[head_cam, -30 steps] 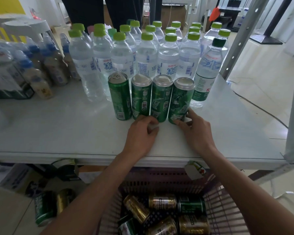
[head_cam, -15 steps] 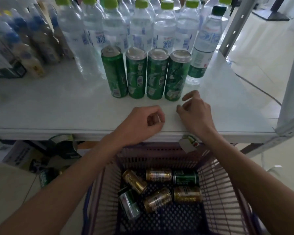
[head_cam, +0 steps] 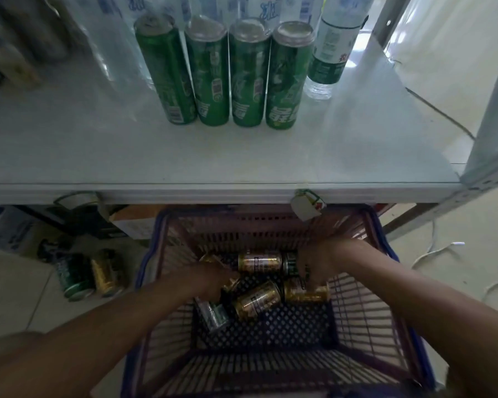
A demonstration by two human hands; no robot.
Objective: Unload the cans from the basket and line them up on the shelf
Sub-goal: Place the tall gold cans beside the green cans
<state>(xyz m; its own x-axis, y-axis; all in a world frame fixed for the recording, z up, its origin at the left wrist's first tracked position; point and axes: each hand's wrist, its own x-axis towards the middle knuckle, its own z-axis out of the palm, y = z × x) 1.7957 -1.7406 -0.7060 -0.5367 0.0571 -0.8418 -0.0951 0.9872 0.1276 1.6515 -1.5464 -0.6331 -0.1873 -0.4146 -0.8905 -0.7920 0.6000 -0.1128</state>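
Several tall green cans (head_cam: 243, 76) stand side by side in a row on the white shelf (head_cam: 98, 156). Below the shelf's front edge sits the mesh basket (head_cam: 144, 271) with cans lying loose on its floor. My left hand (head_cam: 204, 278) is down inside, closed across the middle of a slanted gold can (head_cam: 232, 282). My right hand (head_cam: 322, 258) is curled over a green can (head_cam: 291, 264) at the basket's far right. Loose between and below the hands lie gold cans (head_cam: 260, 262), (head_cam: 256, 300), (head_cam: 306, 294) and a silver-green can (head_cam: 212, 313).
Water bottles (head_cam: 331, 47) stand behind the can row. A metal shelf post (head_cam: 489, 110) rises at the right. A paper tag (head_cam: 306, 203) hangs off the shelf edge above the basket. Two cans (head_cam: 75, 277) lie on the floor at left, a cable (head_cam: 431, 251) at right.
Both hands left the shelf top and dropped into the basket onto cans. The view tilted downward. The can row on the shelf stays put.
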